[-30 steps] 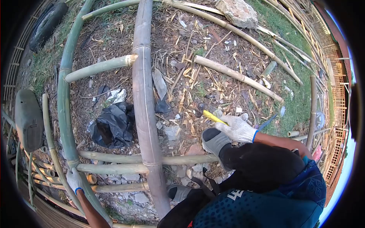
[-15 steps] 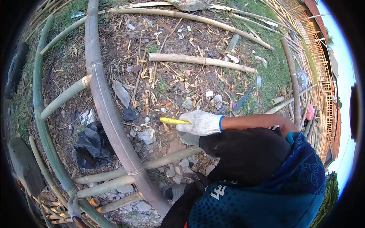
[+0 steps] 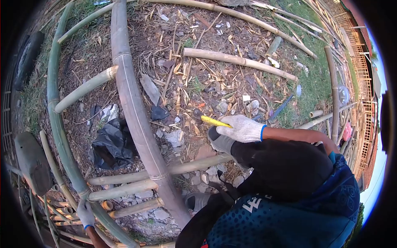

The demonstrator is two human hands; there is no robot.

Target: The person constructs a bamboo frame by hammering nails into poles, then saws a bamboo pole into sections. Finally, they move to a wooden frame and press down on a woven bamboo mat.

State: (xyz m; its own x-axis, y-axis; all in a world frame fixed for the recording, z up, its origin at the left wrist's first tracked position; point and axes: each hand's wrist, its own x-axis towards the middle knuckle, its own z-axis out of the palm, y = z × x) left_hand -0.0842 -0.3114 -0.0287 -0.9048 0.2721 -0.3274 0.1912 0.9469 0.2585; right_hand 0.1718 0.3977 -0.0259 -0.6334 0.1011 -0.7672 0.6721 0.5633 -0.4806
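Note:
My right hand [image 3: 240, 128], in a white knit glove with a blue cuff, is closed around the yellow handle of a hammer-like tool [image 3: 213, 121]. A small dark, rounded end shows past the handle, just above the ground litter. A grey shoe [image 3: 221, 140] is right beside this hand. At the lower left, my left hand [image 3: 85, 215], gloved the same way, grips a green bamboo pole [image 3: 62, 136] close to where a crosspiece [image 3: 124, 190] meets it. Its fingertips are partly hidden. A thick, greyish bamboo pole [image 3: 136, 107] runs between the hands, joined to the green one by crosspieces.
A crumpled black plastic bag [image 3: 111, 144] lies between the poles. A cut bamboo length [image 3: 240, 60] and a long curved pole [image 3: 248, 22] lie on ground strewn with chips and stones. A dark, flat-looking object [image 3: 33, 163] is at the left. Stacked bamboo [image 3: 62, 213] is at lower left.
The view has shifted, so the scene sits further right and higher. My left hand shows more fully at the pole. My right hand still holds the yellow-handled tool.

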